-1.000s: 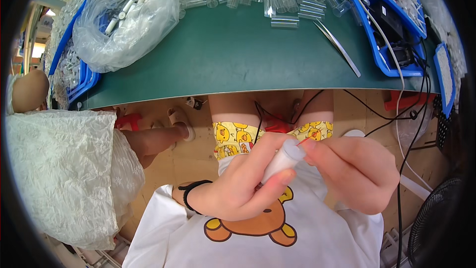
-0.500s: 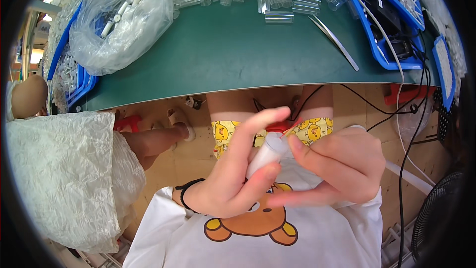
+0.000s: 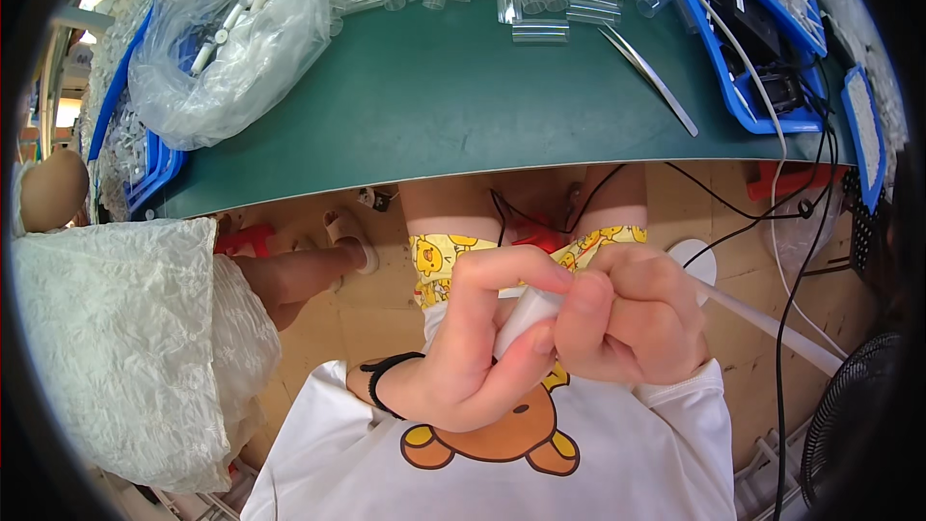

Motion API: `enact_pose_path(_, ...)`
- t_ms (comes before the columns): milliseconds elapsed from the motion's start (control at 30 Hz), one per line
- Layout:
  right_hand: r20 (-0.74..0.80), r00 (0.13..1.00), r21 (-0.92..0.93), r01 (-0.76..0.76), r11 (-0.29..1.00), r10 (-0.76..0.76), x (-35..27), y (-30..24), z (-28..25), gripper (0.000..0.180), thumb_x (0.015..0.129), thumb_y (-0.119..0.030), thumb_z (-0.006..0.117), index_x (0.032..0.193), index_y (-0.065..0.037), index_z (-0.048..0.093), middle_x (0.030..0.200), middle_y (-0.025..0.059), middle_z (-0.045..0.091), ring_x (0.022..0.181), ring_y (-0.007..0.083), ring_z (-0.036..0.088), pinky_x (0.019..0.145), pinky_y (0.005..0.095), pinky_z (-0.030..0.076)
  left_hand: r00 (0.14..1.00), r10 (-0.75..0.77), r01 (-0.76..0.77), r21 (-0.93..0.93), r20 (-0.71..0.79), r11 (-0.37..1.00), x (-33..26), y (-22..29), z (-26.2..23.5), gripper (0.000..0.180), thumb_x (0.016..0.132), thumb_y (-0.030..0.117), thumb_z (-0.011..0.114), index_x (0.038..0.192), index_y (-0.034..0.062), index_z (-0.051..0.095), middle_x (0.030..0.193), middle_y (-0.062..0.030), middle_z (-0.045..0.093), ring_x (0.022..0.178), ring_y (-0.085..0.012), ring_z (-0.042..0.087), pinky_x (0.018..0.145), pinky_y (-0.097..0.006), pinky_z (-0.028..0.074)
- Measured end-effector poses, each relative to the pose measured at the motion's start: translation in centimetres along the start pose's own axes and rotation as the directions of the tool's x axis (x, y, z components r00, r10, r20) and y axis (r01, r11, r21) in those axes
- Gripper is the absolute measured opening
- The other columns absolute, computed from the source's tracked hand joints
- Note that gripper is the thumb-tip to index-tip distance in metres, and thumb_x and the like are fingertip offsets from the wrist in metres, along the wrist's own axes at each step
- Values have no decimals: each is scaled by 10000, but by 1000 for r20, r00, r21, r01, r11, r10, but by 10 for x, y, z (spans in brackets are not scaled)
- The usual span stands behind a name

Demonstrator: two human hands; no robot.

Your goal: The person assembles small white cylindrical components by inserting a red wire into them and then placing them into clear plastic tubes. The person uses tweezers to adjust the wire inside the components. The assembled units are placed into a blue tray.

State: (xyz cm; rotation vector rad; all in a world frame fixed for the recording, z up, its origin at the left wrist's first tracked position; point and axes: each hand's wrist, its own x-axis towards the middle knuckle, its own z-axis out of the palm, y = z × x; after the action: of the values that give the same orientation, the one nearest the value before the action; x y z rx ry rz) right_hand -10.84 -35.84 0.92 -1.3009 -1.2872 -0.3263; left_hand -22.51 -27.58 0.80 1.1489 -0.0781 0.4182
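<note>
My left hand is closed around a small white cylindrical tube, thumb on its near side and index finger curled over the far end. Against that end presses my right hand, its fingers curled and pinched together. Whatever sits between the right fingertips is hidden. Both hands are held close to my body, over my lap, short of the table edge.
On the green table lie metal tweezers and clear plastic tubes. A plastic bag with white tubes stands left, a blue tray with cables right. Beside me on the left sits a person in white clothing.
My right hand has come in against the tube's end, its fingers curling tighter. My left index finger has bent down over the tube. A thin reddish strip at the right fingertips is now out of sight.
</note>
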Motion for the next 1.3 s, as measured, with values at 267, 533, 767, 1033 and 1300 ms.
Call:
enact_pose_path(267,-107,994,-2,-35,999,34,-14,7,8,99,622,-32,675,643,-18,580,570,41,441,430,152,421,340,239,324,986,-156,160,67,-60,985,7,6,1,298,866,-22,354,1152,6,273,790,-65,463,516,-44,405,449,-192,309)
enact_pose_path(533,-34,917,213,-382,900,397,-33,8,-2,186,867,-50,420,956,34,560,647,47,524,528,112,437,482,241,358,941,-315,296,-147,-121,944,10,-2,6,429,931,287,378,1250,102,161,589,-64,441,433,-69,351,379,-196,276)
enact_pose_path(767,27,664,292,-720,629,747,-59,12,13,226,902,-56,372,1077,27,488,675,24,479,591,71,418,544,209,354,838,-544,522,-341,39,781,-2,-29,-29,295,973,303,245,1143,75,323,749,-64,443,505,-84,333,471,-214,337)
enact_pose_path(1033,343,627,81,-761,644,699,-38,30,13,302,868,0,407,1150,-29,510,791,71,522,602,120,498,560,245,421,683,-730,585,-611,17,533,-8,-44,-37,241,934,247,242,1001,81,404,649,-19,391,470,-86,292,431,-216,288)
enact_pose_path(1300,423,612,91,-762,641,668,-52,43,17,356,813,60,379,1126,-27,522,844,109,559,657,171,544,622,270,450,698,-716,555,-620,-16,555,-7,-47,-44,239,925,253,252,964,78,411,614,2,362,461,-75,247,414,-214,259)
